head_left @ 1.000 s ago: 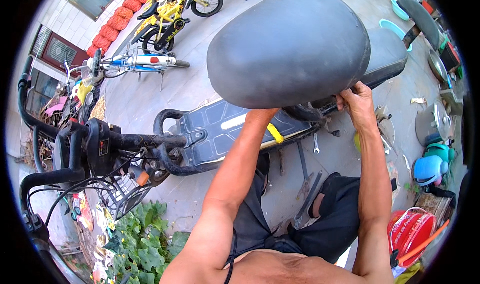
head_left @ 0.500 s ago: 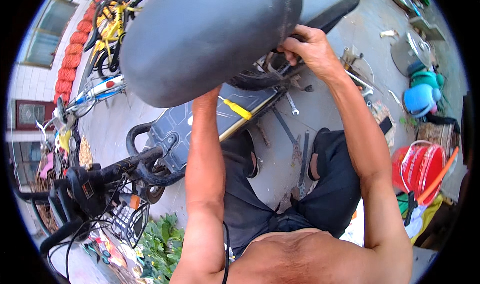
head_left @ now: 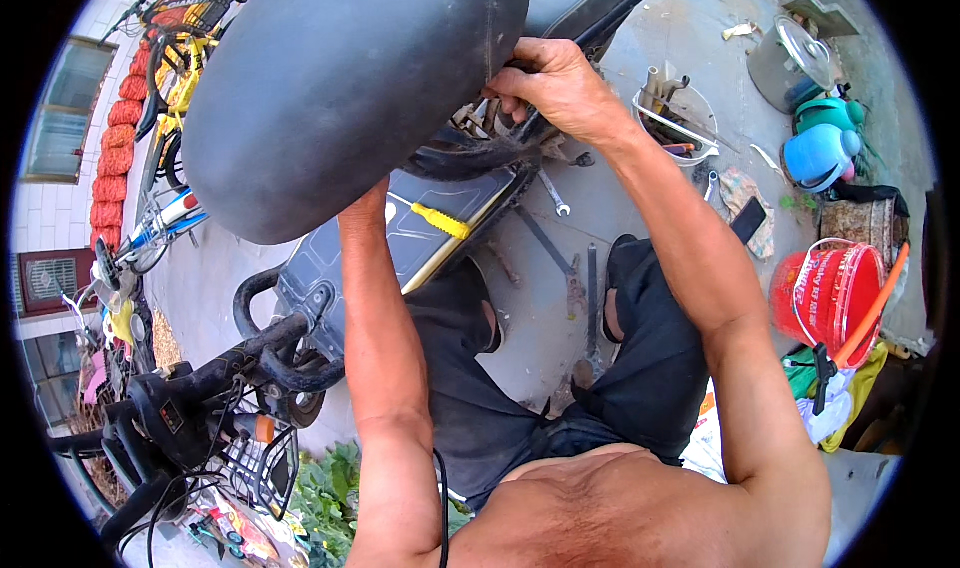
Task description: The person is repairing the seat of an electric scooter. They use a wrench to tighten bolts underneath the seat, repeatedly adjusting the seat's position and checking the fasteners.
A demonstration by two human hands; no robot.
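Observation:
A big dark grey scooter seat (head_left: 340, 78) is raised up in front of me and fills the top middle of the view. My right hand (head_left: 555, 83) grips the seat's rear edge, fingers curled around it above a tangle of black cables (head_left: 470, 153). My left forearm (head_left: 375, 308) reaches up under the seat, and my left hand is hidden behind it. Below the seat lies the scooter's grey footboard (head_left: 400, 243) with a yellow strip (head_left: 440, 220). The black handlebar (head_left: 200, 388) is at lower left.
Wrenches (head_left: 555, 193) and other hand tools lie on the concrete by my knees. A clear tub of tools (head_left: 680, 118), a red bucket (head_left: 830, 293), blue and green helmets (head_left: 820, 153) and a metal pot (head_left: 790, 58) sit at right. Bicycles (head_left: 170, 68) stand at upper left, plants at the bottom.
The view has swung so the seat sits higher and larger. My right hand stays on the seat's rear edge, and my left arm stays under the seat.

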